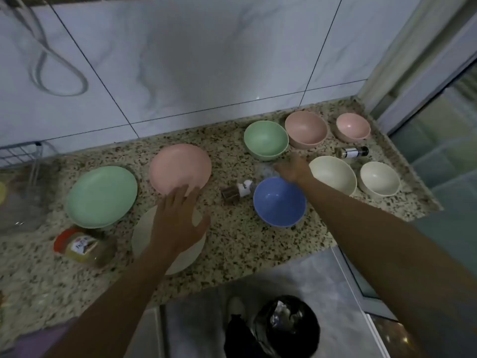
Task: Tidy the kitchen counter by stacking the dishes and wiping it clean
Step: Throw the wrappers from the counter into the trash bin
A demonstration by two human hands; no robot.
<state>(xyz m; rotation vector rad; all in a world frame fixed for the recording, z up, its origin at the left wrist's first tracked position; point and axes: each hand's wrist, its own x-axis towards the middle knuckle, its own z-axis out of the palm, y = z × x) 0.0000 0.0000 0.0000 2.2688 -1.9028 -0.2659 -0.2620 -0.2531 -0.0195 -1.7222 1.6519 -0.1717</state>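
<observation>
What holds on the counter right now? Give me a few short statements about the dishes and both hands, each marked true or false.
1. The blue bowl sits nested inside the green bowl. False: the blue bowl and the green bowl stand apart, each on the counter.
2. The left hand is spread open above the cream plate. True.
3. The right hand grips the small pink bowl. False: it reaches in between the green and blue bowls; the small pink bowl stands untouched at the back corner.
4. The red-lidded jar lies on its side near the green plate. True.
</observation>
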